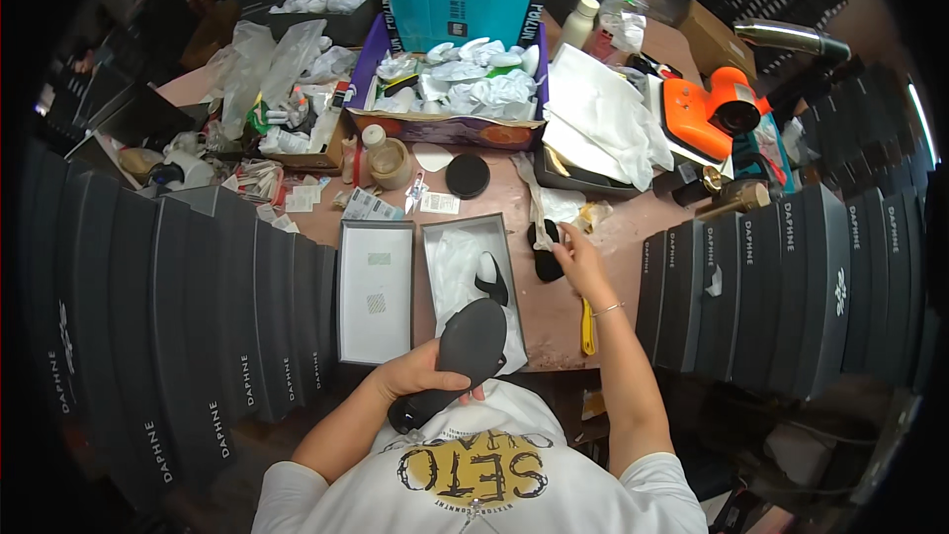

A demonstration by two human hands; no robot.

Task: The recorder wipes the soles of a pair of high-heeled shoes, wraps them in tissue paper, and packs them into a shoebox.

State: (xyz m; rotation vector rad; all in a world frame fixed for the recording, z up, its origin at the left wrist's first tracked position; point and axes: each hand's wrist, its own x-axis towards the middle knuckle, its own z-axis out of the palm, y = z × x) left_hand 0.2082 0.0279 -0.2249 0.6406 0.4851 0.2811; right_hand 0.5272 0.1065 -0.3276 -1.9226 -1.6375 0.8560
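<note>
Held sole up in my left hand (435, 376) is a black heeled shoe (473, 338), its thumb across the shoe's narrow middle. The heel end points to the lower left, near my shirt. My right hand (581, 259) is at a flat black oblong piece (547, 255) on the table, fingers drawn together at its edge beside a crumpled whitish strip (534, 203). What is between those fingers is too small to make out. Under the held shoe sits an open shoebox (429, 267) with white tissue paper (457, 272) and another black shoe (493, 284) inside.
An empty box lid (376, 336) lies left of the shoebox. A yellow-handled cutter (588, 328) rests near the table's front edge. Behind are a jar (390, 166), a round black lid (468, 176) and a purple carton (445, 131). Stacked dark shoeboxes (198, 307) flank both sides.
</note>
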